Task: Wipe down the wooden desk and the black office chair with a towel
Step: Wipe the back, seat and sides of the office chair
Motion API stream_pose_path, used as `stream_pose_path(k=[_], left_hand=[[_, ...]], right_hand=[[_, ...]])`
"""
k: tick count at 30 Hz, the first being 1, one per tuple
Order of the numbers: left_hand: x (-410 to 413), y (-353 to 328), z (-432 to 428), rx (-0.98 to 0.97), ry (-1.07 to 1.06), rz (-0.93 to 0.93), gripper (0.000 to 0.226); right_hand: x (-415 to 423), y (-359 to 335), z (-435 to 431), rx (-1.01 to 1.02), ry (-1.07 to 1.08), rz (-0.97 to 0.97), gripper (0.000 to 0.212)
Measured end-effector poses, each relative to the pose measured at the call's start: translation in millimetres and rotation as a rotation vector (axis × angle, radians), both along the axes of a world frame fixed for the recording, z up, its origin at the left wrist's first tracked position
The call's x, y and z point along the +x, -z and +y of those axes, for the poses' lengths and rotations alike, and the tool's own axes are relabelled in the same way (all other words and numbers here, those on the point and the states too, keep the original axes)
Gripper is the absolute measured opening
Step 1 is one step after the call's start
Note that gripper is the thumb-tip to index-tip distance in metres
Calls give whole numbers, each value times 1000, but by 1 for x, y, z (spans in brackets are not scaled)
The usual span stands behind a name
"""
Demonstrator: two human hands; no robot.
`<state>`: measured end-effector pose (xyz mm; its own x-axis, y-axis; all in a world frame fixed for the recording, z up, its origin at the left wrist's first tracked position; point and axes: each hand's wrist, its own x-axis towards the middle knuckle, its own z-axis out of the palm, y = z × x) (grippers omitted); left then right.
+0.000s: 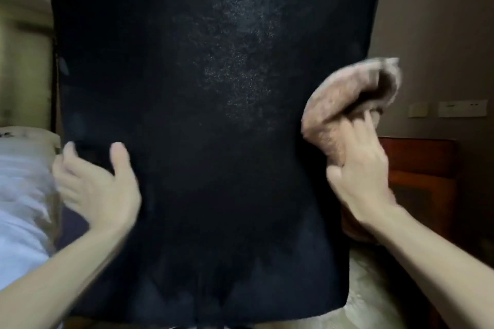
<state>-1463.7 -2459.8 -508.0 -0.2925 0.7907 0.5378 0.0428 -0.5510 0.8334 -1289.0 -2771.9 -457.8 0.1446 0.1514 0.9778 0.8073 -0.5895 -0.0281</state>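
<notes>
The head view is filled almost edge to edge by the black chair (213, 115), seen at its broad backrest, which stands upright between the two arms; a faint pale speckling shows on the fabric around its middle. The towel (336, 107), a brownish-pink bundle, sits at the backrest's right edge, about halfway up, folded over on itself so that a dark hollow opens at its upper right. The right hand (361, 168) is just below and against the towel, gripping it: the fingers are curled up into the folds and the thumb presses the lower part of the cloth. The left hand (99, 184) is on the opposite side, at the backrest's left edge and a little lower than the towel, holding nothing; it is spread wide, thumb raised over the black fabric and fingers reaching toward the edge. Blur hides whether it actually touches the chair. Behind the left hand lies white bedding (21, 195). Behind the right hand stands a reddish wooden piece (422, 168), and above it pale wall plates (462, 108) are set in the wall.
</notes>
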Motion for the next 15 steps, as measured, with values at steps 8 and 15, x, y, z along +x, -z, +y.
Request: stream_pose_path(k=[8, 15], left_hand=[[11, 14, -14, 172, 47, -12, 83], [-7, 13, 2, 99, 83, -21, 109]], right_hand=[[-16, 186, 15, -456, 70, -90, 47], [12, 95, -17, 66, 2, 199, 71]])
